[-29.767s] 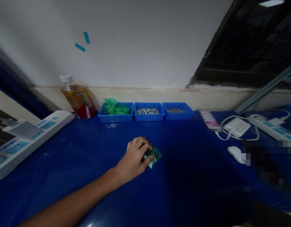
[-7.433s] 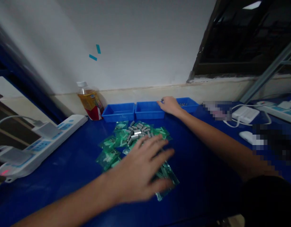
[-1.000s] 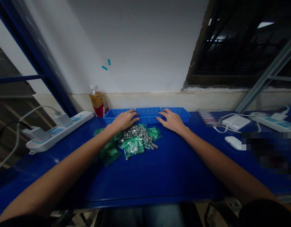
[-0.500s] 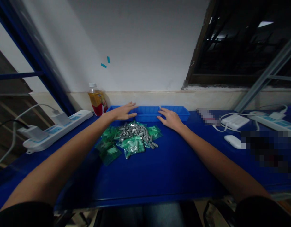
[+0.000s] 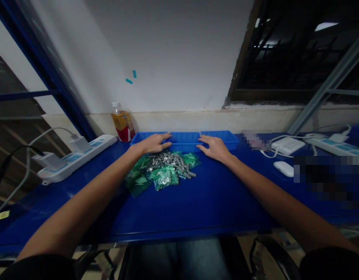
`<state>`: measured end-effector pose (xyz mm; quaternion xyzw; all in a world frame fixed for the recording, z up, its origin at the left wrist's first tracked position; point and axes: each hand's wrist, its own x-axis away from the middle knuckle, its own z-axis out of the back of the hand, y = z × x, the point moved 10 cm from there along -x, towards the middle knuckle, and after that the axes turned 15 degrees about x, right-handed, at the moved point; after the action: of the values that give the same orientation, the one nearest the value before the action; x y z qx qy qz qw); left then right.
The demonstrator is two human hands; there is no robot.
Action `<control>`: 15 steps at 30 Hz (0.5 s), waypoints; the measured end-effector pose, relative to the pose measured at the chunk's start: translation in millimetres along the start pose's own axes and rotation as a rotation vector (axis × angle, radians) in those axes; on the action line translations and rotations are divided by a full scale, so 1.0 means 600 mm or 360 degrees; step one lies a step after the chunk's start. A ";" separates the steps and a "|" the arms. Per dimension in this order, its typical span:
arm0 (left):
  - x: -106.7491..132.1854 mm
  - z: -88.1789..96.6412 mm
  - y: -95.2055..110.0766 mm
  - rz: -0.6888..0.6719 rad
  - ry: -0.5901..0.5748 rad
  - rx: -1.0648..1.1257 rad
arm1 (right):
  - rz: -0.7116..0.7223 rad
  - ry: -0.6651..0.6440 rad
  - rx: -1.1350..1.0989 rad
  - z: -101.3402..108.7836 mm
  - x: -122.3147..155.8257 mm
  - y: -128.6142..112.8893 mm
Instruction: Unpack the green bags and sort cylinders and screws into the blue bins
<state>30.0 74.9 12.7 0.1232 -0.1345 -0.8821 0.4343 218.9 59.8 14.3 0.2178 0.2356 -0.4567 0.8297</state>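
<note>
Blue trays (image 5: 183, 137) are sitting at the desk's (image 5: 197, 202) back. Left hand (image 5: 152, 143) and right hand (image 5: 213, 147) are lying flat, fingers spread, gripping nothing, touching the tray fronts. The pile of green bags and metal pieces (image 5: 164, 169) is lying between the forearms.

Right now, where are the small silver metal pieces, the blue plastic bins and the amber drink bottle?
small silver metal pieces (image 5: 167, 159): head view, middle of the heap.
row of blue plastic bins (image 5: 183, 137): head view, middle bin's bare inside.
clear plastic bottle of amber drink (image 5: 123, 126): head view, its label.
</note>
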 end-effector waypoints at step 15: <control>0.107 0.035 0.094 -0.0073 0.0292 -0.0089 | 0.0009 0.0450 -0.0169 0.198 0.041 -0.024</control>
<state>26.3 -6.5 45.6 0.1943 -0.0668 -0.8803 0.4277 240.6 -31.9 92.2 0.2364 0.3734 -0.4060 0.7999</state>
